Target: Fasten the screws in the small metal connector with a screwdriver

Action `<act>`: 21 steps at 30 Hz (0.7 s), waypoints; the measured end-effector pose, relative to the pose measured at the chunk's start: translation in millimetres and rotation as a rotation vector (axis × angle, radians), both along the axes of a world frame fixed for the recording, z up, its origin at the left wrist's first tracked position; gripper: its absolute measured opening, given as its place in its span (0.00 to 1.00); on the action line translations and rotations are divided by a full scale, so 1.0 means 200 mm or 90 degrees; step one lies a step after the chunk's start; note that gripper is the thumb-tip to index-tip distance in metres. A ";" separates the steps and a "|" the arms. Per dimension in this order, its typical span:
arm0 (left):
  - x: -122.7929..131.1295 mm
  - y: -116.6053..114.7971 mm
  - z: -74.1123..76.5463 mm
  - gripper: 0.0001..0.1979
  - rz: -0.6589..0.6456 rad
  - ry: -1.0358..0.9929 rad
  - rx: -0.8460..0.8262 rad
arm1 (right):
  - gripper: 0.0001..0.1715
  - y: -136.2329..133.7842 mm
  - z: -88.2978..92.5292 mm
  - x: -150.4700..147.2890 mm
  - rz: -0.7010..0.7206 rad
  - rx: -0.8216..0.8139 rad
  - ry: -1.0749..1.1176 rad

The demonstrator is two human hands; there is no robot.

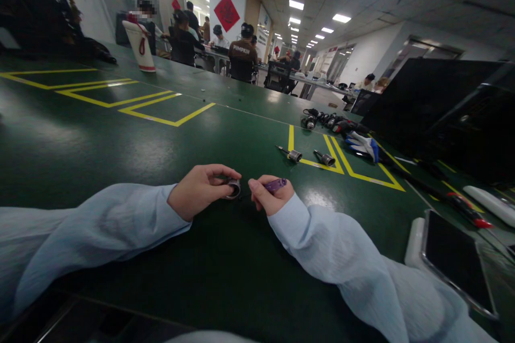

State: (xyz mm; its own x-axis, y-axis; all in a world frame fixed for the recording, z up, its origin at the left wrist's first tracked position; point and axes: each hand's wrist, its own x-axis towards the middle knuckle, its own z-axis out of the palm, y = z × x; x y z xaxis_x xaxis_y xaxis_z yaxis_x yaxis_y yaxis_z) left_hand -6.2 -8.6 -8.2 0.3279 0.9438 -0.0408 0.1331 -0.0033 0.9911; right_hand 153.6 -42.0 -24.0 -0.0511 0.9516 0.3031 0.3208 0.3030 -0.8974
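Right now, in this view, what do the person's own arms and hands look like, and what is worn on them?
Both arms wear long, loose, pale blue sleeves. The left sleeve and the right sleeve look alike: plain, creased, each ending at the wrist. The left hand and the right hand are bare: no gloves, no rings visible.

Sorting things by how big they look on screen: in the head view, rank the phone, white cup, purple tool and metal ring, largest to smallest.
1. phone, nearest the camera.
2. white cup, far off.
3-4. purple tool in the right hand and metal ring in the left hand look alike, unranked.
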 end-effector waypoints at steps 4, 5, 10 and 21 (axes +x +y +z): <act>0.00 0.00 0.00 0.14 0.004 0.000 -0.008 | 0.17 0.03 0.03 -0.01 0.091 0.084 -0.154; 0.00 0.00 0.00 0.15 0.004 -0.003 -0.014 | 0.17 0.05 0.03 -0.02 0.094 0.078 -0.150; 0.00 0.00 0.01 0.17 0.002 -0.039 -0.037 | 0.23 0.08 0.01 0.00 0.049 -0.108 0.148; 0.01 -0.02 0.03 0.15 0.045 -0.077 -0.046 | 0.20 -0.02 0.03 0.03 0.099 0.079 0.261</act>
